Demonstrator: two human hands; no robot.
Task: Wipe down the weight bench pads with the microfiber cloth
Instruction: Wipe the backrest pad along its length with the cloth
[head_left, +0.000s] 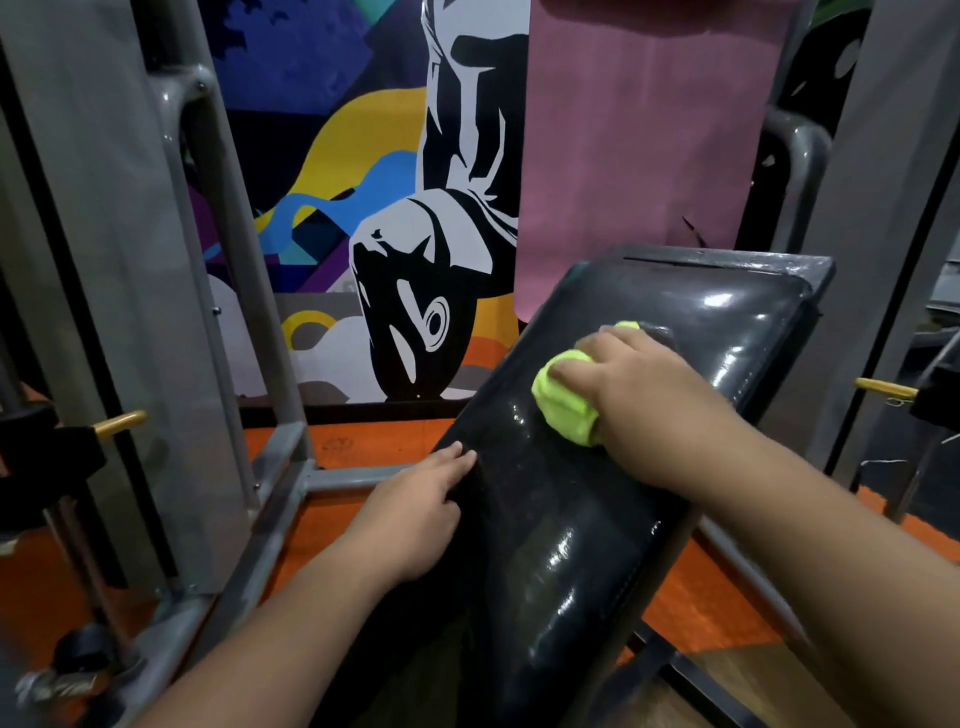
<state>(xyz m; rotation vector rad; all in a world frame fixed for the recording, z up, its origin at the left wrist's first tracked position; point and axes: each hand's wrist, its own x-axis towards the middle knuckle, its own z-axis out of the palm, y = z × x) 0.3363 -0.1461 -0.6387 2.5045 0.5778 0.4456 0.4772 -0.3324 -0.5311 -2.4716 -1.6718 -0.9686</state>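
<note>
The black glossy bench pad (561, 545) runs from the lower middle up to the right, with wet streaks shining on it. My right hand (634, 379) presses a bunched lime-green microfiber cloth (563, 405) onto the pad's upper half, fingers curled round the cloth. My left hand (415, 509) rests on the pad's left edge lower down, fingers laid along the side of it and holding nothing else.
Grey steel rack uprights (228, 249) stand at the left, with a brass-tipped pin (122, 422) sticking out. A second brass pin (883, 388) and frame stand at the right. A painted wall mural (389, 208) and a pink mat (639, 130) are behind. The floor (374, 441) is orange.
</note>
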